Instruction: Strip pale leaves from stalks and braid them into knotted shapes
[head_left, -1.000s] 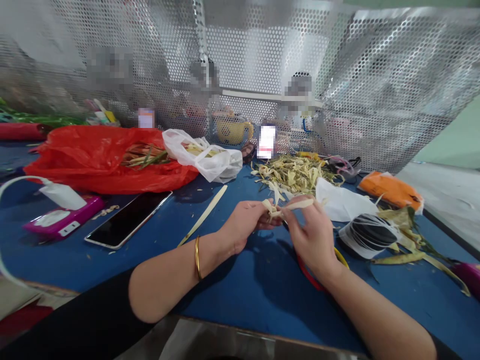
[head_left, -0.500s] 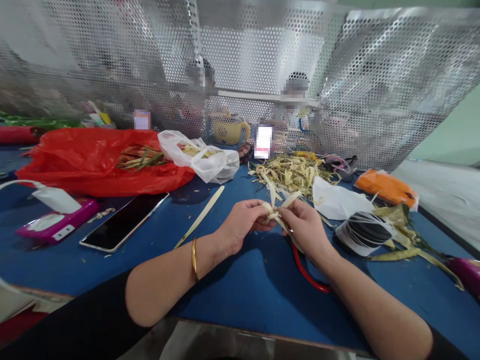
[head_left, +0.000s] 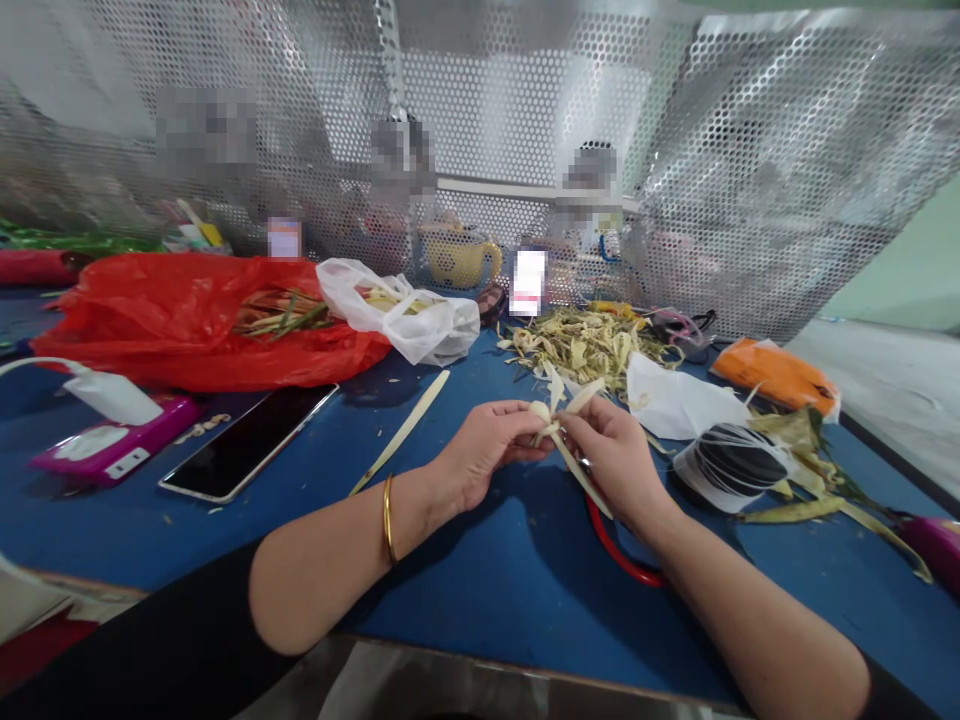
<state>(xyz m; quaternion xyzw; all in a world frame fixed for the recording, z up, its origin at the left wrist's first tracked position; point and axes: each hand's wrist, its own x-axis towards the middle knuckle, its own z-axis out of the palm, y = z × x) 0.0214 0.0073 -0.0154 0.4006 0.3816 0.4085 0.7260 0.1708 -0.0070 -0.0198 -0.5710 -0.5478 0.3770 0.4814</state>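
Over the middle of the blue table, my left hand (head_left: pixel 502 432) pinches a small crossing of pale leaf strips (head_left: pixel 553 428) between thumb and fingers. My right hand (head_left: pixel 611 450) is closed on the same strips from the other side, fingertips close to the left ones. Several strip ends stick out upward, and one hangs down past the right fingers. Below the right palm a red loop handle (head_left: pixel 626 560) shows, with a bit of metal near the fingers; whether the hand holds it I cannot tell. A single long pale strip (head_left: pixel 405 425) lies left of my hands.
Beyond my hands lies a heap of leaf scraps (head_left: pixel 585 345). To the right are white paper (head_left: pixel 679 400), a thread spool (head_left: pixel 731 465) and an orange packet (head_left: pixel 776 375). Leftward are a phone (head_left: pixel 251 445), a purple power strip (head_left: pixel 116 445), a red bag (head_left: pixel 172 320) and a white bag (head_left: pixel 427 325).
The strips have shifted between my fingers: a rounded pale fold now shows at the left thumb, and one end reaches further down beside my right hand. Both hands stay nearly in place.
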